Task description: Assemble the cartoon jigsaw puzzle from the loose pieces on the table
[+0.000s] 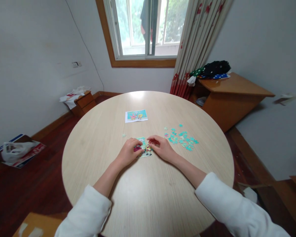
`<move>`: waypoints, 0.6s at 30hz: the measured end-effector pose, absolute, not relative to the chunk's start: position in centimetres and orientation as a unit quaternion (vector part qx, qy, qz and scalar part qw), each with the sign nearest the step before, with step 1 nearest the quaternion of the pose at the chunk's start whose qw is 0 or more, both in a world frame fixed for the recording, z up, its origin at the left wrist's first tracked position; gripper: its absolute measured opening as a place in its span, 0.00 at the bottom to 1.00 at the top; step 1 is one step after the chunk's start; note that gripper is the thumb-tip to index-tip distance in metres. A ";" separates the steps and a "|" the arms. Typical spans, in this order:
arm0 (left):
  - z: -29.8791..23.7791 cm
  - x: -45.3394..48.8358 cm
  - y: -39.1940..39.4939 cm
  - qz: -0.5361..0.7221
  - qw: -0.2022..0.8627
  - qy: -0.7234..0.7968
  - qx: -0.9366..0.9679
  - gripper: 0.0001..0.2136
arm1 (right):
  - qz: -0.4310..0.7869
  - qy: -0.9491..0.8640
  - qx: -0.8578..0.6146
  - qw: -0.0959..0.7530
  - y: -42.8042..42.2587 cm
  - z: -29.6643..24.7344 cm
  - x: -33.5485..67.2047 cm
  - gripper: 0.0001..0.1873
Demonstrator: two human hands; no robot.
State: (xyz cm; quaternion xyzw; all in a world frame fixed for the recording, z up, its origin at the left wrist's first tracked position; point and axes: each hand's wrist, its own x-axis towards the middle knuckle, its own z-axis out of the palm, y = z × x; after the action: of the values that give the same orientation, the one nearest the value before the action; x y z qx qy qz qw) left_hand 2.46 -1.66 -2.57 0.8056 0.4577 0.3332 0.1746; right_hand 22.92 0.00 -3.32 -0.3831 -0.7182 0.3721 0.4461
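Observation:
A small, partly assembled jigsaw puzzle [144, 148] with cartoon figures lies on the round wooden table [113, 131]. My left hand [129, 152] rests on its left edge, fingers curled and pressing down on the pieces. My right hand [161, 148] sits on its right edge, fingertips pinched over the puzzle's top. Whether a loose piece is between those fingers is hidden. Several loose teal puzzle pieces [181, 136] are scattered to the right of my right hand. One stray piece [123, 135] lies to the left. A printed reference picture [136, 116] lies farther back.
A wooden desk [233, 95] with clothes on it stands at the right, beside a curtain [197, 42]. A small wooden box [85, 101] with white bags sits on the floor at the left. A plastic bag [14, 149] lies on the dark floor.

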 end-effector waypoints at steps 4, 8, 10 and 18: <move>-2.6 2.2 -2.0 0.337 0.185 0.474 0.792 0.05 | 0.314 -0.753 -0.381 0.435 0.0 -3.5 23.1 0.08; -2.9 2.2 -2.6 0.352 0.202 0.493 0.770 0.05 | 0.274 -0.782 -0.370 0.420 0.0 -3.9 23.3 0.07; -3.1 2.0 -2.9 0.365 0.211 0.499 0.758 0.05 | 0.255 -0.797 -0.361 0.411 -0.1 -4.0 23.5 0.07; -3.1 0.8 -4.0 0.407 0.234 0.533 0.704 0.06 | 0.180 -0.852 -0.332 0.362 -1.0 -3.6 23.6 0.07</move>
State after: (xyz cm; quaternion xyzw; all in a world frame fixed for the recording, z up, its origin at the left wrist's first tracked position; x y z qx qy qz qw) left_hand 0.76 -4.03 -3.12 0.7038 0.5328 0.4073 0.2345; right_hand 23.61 -0.97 -3.64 -0.3320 -0.8522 0.1801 0.3621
